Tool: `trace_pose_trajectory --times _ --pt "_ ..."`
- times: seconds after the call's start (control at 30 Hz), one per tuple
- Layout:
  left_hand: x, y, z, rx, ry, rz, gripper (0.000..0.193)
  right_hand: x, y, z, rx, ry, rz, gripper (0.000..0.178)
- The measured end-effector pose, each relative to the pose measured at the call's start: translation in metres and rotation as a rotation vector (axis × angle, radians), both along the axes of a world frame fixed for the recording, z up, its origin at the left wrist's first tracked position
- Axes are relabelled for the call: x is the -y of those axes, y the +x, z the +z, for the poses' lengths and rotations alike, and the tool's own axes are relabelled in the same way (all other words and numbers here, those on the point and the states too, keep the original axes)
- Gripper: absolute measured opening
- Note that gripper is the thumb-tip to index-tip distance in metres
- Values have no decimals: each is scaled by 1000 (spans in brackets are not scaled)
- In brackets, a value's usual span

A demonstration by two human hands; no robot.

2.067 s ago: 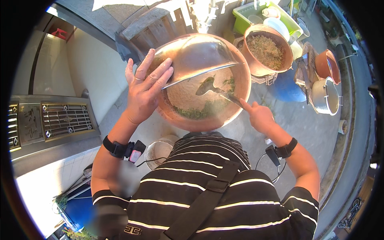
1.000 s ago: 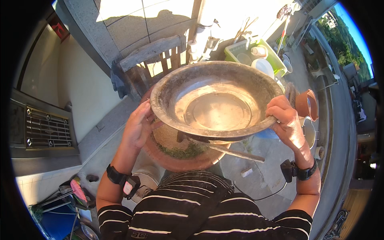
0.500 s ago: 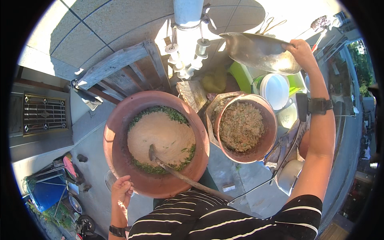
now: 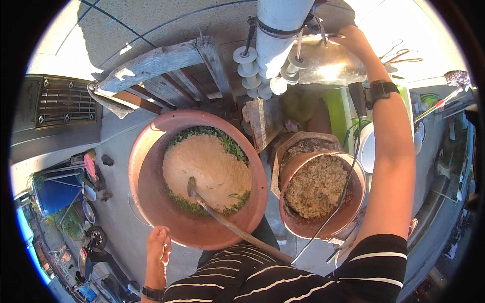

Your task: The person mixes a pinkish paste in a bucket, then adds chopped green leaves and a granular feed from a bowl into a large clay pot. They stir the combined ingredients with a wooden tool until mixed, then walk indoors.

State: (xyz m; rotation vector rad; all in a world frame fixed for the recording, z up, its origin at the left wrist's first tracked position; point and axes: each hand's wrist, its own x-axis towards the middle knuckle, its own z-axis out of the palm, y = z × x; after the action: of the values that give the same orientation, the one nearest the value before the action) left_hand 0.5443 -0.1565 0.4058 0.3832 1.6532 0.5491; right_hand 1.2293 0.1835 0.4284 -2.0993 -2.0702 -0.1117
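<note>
High at the upper right, my right hand (image 4: 352,41) grips the rim of a wide, shallow metal bowl (image 4: 323,64), partly hidden behind a white post. My left hand (image 4: 159,244) is curled closed just beside the near-left rim of a big reddish-brown basin (image 4: 151,192); nothing shows between its fingers. Inside that basin, pale brown powder (image 4: 202,161) covers chopped green leaves (image 4: 232,145). A long wooden-handled tool (image 4: 227,220) leans there, its head in the powder and its handle reaching to my striped shirt. Neither hand touches the tool.
A smaller reddish bucket (image 4: 357,197) of crumbly brownish mix stands right of the basin, with a black cable across it. Beyond are a wooden rack (image 4: 146,70), a post (image 4: 283,25) hung with white spools (image 4: 246,65), a green crate (image 4: 337,113) and a white bucket (image 4: 368,146).
My right hand has moved the metal bowl farther away and slightly left, so it now sits behind the post. My left hand stays curled by the basin. The view has shifted slightly.
</note>
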Motion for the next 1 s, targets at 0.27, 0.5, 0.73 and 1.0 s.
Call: trace_pose_trajectory --times 0.27,0.5,0.73,1.0 --pt "11 7 -28 72 81 228 15 -28 3 -97 -37 141 -49 33" --pt "-24 22 -32 314 160 391 51 13 5 -71 186 135 -157 52" --pt "-62 11 -61 728 243 528 86 173 -176 67 -459 82 -54 43" --pt "-96 17 -101 906 221 373 90 275 -485 -14 -955 -277 381 46"
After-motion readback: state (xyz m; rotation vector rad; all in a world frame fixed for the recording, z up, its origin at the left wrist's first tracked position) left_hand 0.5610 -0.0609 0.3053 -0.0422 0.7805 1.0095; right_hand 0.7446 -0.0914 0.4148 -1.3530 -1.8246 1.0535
